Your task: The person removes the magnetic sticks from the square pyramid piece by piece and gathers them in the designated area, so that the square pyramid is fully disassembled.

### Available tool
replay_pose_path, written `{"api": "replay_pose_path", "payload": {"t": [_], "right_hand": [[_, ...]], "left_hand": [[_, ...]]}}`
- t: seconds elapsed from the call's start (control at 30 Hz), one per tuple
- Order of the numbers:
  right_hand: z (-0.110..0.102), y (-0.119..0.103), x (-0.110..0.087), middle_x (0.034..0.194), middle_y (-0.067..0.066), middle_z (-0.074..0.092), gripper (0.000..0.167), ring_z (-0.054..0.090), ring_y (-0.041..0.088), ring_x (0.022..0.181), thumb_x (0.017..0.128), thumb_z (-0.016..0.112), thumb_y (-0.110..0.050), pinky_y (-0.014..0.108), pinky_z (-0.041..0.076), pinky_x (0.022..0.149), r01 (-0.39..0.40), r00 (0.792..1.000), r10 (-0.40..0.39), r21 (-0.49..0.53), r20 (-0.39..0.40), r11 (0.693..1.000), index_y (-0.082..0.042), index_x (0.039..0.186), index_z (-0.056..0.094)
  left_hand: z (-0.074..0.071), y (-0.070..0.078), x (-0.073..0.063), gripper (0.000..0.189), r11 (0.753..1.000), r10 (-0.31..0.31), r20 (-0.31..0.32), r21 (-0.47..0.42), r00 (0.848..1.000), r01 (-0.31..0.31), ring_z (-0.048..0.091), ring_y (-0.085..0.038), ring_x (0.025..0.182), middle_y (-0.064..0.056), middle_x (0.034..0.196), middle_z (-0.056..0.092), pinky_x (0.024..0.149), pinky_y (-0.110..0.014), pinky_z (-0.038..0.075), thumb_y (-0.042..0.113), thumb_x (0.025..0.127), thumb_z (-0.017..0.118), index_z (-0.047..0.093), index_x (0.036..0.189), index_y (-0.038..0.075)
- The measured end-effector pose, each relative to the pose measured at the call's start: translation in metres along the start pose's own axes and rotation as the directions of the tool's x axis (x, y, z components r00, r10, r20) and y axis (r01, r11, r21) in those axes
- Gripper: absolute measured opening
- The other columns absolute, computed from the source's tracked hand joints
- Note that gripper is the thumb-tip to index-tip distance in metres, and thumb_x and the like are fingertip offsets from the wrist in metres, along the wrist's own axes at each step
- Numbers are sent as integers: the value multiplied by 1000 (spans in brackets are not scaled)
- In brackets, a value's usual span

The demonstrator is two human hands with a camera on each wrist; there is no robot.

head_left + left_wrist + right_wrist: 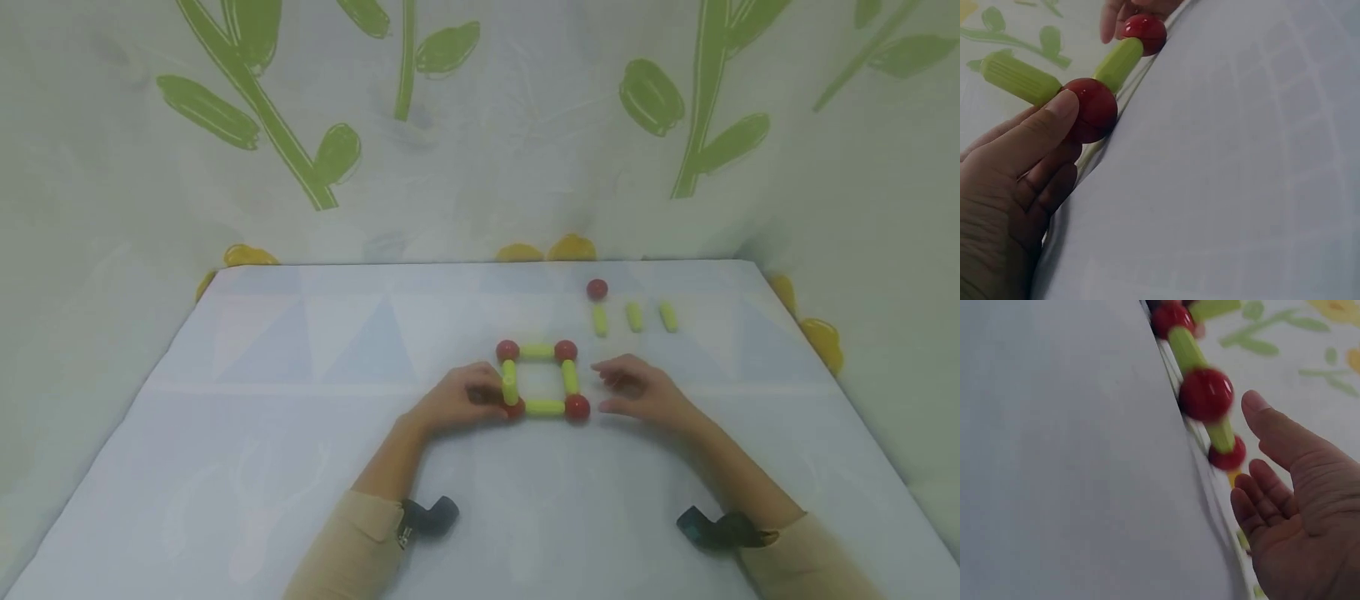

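- We see a square frame (544,407) lying right of centre on the white counter (262,467), with a red ball at each corner and yellow-green rods joining them.
- The balls are glossy and round; a fine seam crosses the near left ball (1092,111), and the rod rising from it, the upright rod (1019,78), has ribbed sides.
- The left hand (461,396) pinches the near left ball, thumb laid against it and fingers curled behind.
- The right hand (641,392) is spread in a loose curve, thumb and fingers apart, just right of the near right ball (577,407) without touching it.
- Beyond the frame, on the far right, we find a loose red ball (597,289) and three loose rods (634,317) side by side.
- On the dark left wrist device (431,517) we make out pale marks too small to read.
- From the head view we get the whole square, though the upright rod overlaps its left side there.
- The left wrist view shows us that rod standing clear of the counter; the right wrist view shows the gap between the right hand and the near right ball.
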State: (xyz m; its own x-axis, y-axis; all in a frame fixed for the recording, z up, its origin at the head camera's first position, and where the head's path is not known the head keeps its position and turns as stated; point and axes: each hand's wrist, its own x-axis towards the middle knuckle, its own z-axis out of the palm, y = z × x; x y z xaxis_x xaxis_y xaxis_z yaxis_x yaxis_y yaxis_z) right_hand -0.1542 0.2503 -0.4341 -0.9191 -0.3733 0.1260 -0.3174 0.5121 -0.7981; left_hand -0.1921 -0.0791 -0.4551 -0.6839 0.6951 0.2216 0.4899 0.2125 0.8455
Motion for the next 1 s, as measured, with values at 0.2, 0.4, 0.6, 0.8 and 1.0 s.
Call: {"api": "replay_pose_path", "payload": {"t": [0.2, 0.4, 0.6, 0.8, 1.0], "right_hand": [[25, -13, 4, 107, 5, 59, 42, 55, 13, 96, 75, 79, -8, 14, 47, 85, 91, 995, -92, 21, 36, 996, -7, 114, 64], [29, -24, 3, 103, 2, 61, 34, 55, 15, 94, 74, 79, -8, 16, 47, 86, 38, 999, -37, -15, 21, 999, -8, 106, 66], [31, -9, 6, 103, -1, 61, 35, 54, 10, 95, 74, 80, -9, 15, 46, 85, 72, 997, -74, 34, 39, 997, -12, 106, 66], [28, -6, 5, 104, 3, 61, 36, 54, 14, 95, 76, 78, -7, 17, 47, 85, 112, 990, -114, 34, 81, 993, -10, 110, 65], [19, 1, 4, 106, -7, 61, 34, 55, 8, 102, 79, 77, -15, 18, 46, 89, 54, 996, -55, 22, 63, 998, -20, 110, 64]], "left_hand": [[0, 3, 0, 26, 1000, -5, 56, -1, 998, 5, 58, -9, 97, 7, 101, 65, 87, -26, 50, 12, 80, 74, 72, 106, 15], [2, -2, 1, 40, 999, -31, -72, 23, 997, 33, 57, -12, 101, 5, 105, 60, 91, -28, 49, 11, 73, 80, 66, 109, 15], [4, -4, 2, 91, 979, -163, -163, 93, 973, 179, 45, -19, 121, 4, 142, 35, 102, -39, 43, 23, 64, 88, 41, 142, 22], [5, -5, 4, 95, 972, -147, -85, 170, 985, 160, 37, -13, 133, 6, 143, 40, 111, -37, 32, 32, 62, 88, 40, 143, 21], [4, -10, 4, 59, 976, 36, -133, 217, 990, -7, 52, -17, 117, -2, 124, 55, 103, -31, 41, 17, 71, 82, 59, 125, 11]]}}
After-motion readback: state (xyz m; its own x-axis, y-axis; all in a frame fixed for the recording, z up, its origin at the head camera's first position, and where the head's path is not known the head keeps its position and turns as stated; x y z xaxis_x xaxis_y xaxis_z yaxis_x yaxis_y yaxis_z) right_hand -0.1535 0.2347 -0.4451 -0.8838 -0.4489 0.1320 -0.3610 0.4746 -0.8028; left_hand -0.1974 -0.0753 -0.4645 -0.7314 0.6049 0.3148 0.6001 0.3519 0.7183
